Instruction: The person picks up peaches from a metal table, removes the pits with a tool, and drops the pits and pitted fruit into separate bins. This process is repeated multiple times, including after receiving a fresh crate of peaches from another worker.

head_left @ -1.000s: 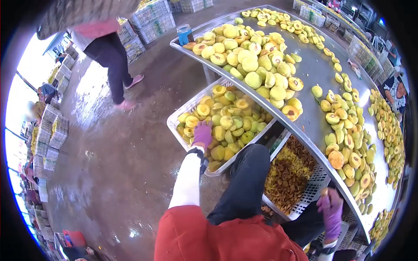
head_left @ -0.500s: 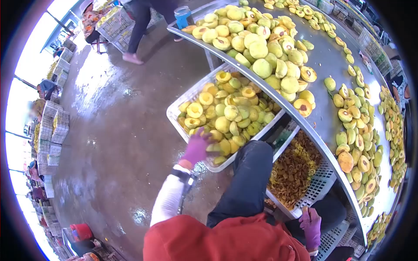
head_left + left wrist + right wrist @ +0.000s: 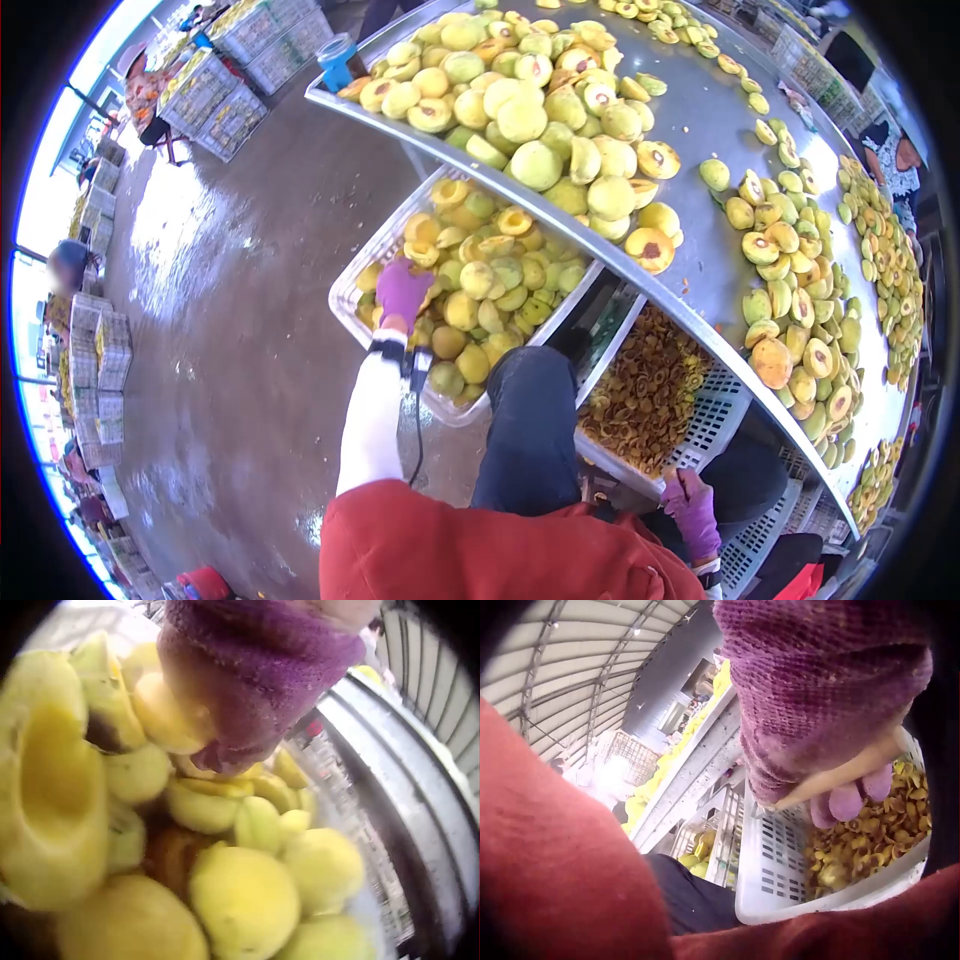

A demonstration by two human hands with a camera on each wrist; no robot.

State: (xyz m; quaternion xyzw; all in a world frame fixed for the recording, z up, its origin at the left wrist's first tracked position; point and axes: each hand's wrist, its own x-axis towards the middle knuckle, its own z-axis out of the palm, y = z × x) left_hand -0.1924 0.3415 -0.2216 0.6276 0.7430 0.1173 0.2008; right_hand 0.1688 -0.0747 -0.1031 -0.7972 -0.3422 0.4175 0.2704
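Partly hidden: left hand point(image 3: 402, 290) grips fruit point(image 3: 169, 720); right hand point(image 3: 690, 505) clamps tool point(image 3: 840, 774).

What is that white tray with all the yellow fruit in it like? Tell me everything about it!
The white tray is a shallow rectangular container that looks like plastic, with a raised rim. It sits low, partly tucked under the edge of the curved metal table. It is heaped with yellow-green fruit halves, some cut side up showing hollows. The left hand, in a purple knit glove, reaches into the pile near the tray's outer edge and grips a fruit piece. Next to it stands a slotted white crate.
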